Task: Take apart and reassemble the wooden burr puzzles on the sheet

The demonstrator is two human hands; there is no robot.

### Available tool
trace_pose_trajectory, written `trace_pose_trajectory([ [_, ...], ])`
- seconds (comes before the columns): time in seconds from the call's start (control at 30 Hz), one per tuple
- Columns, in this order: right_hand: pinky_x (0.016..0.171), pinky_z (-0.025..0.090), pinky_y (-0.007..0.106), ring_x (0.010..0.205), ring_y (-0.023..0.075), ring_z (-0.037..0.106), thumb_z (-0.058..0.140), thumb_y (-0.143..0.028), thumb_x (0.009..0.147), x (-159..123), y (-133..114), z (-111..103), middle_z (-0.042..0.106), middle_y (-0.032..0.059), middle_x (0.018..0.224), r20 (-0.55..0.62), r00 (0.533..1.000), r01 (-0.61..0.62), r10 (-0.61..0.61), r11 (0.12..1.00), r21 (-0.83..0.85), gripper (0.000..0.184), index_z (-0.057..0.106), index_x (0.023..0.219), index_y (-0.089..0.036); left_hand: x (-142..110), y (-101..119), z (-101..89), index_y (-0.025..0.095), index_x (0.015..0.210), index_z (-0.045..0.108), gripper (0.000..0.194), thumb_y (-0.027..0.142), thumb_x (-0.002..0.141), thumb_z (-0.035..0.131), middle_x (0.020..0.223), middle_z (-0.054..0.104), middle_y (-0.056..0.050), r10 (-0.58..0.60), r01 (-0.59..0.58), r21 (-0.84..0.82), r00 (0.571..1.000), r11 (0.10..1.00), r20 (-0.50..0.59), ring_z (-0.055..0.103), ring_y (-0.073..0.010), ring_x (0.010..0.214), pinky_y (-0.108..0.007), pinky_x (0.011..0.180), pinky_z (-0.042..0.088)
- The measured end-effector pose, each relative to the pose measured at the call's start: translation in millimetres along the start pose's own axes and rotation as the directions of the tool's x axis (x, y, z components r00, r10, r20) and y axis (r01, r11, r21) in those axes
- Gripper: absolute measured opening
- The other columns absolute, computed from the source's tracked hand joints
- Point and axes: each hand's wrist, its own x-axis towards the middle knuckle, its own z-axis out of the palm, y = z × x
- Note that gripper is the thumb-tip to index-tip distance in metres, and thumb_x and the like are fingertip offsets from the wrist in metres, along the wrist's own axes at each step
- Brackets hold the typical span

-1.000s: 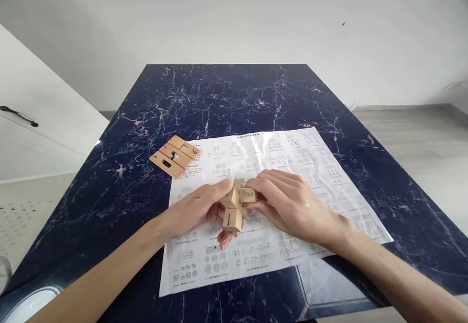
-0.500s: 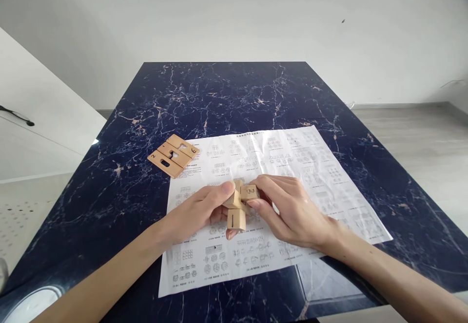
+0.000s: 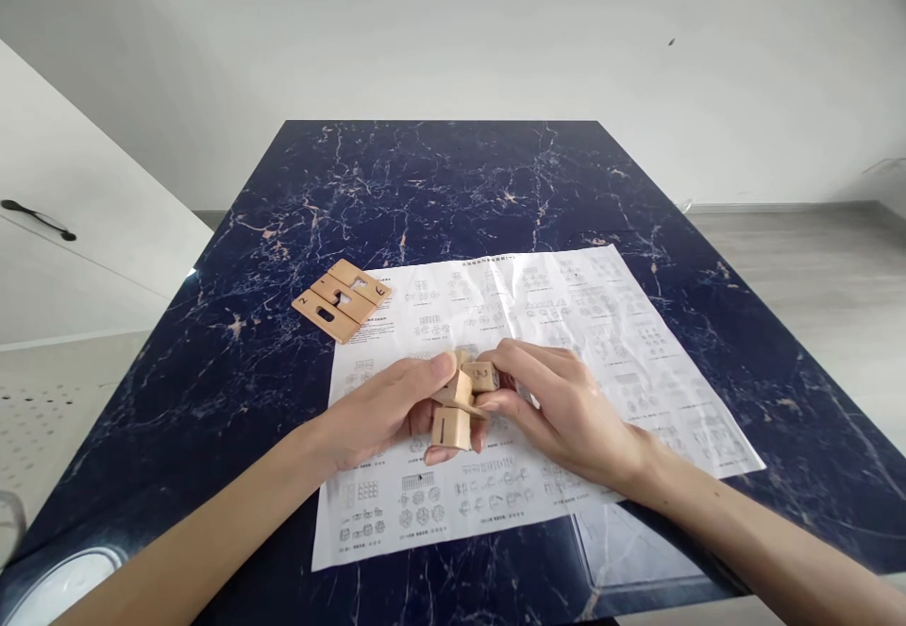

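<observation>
Above a printed sheet [image 3: 601,343], both hands meet around a wooden burr puzzle [image 3: 453,426] made of interlocked square pieces. My left hand [image 3: 386,409] is closed on its left side, thumb on top and fingertips showing underneath. My right hand [image 3: 559,409] is closed at the other side, thumb and forefinger at the end of a piece marked 3. The block end facing me has a dark stroke like a 1. Fingers hide part of the puzzle. Beyond my left hand lie flat wooden pieces [image 3: 340,319] with cut-out slots, numbered 1, 2 and 3, overlapping the sheet's corner.
The dark blue marbled table [image 3: 439,182] reaches back toward a pale wall. A round white object [image 3: 67,588] is at the lower left edge. A white cabinet with a black handle [image 3: 39,220] stands left of the table.
The puzzle has turned slightly in my hands, with the piece marked 1 shifting a little left and more left fingertips showing below. The whole view has shifted slightly.
</observation>
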Motion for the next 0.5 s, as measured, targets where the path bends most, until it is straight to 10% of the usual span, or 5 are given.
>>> trace_pose_trajectory([
  [0.2,0.066,0.049,0.030,0.073,0.0171,0.059,0.052,-0.043,0.114,2.9,0.5,-0.9,0.065,0.0034,0.085,0.007,0.993,-0.120,0.121,0.983,0.138,0.029,0.066,0.102,-0.020,-0.2,-1.0,0.3,0.017,0.101,0.068,0.070,0.079,0.104,0.038,0.093,0.073,-0.008,0.034,-0.031,0.042,0.998,0.999,-0.057,0.055,-0.0123,0.059,-0.029,0.060,0.050],
  [0.33,0.061,0.043,0.029,0.066,0.0144,0.050,0.053,-0.041,0.111,7.4,-0.8,0.2,0.055,-0.0014,0.075,0.047,0.953,-0.302,0.301,0.915,0.269,0.038,0.053,0.079,-0.022,1.0,-1.4,4.5,0.018,0.095,0.062,0.068,0.075,0.108,0.027,0.065,0.058,0.001,0.019,-0.019,0.003,0.992,1.000,-0.121,0.039,-0.0087,0.045,-0.024,0.047,0.038],
  [0.5,0.063,0.045,0.030,0.070,0.0146,0.050,0.063,-0.043,0.104,9.9,-1.9,-1.1,0.054,-0.0022,0.080,0.238,0.903,-0.428,0.357,0.778,0.460,0.026,0.058,0.090,-0.022,0.4,-1.2,5.3,0.019,0.089,0.057,0.049,0.065,0.106,0.056,0.059,0.037,0.008,-0.008,-0.010,-0.059,0.960,0.998,-0.281,0.021,-0.0058,0.047,-0.020,0.042,0.020],
])
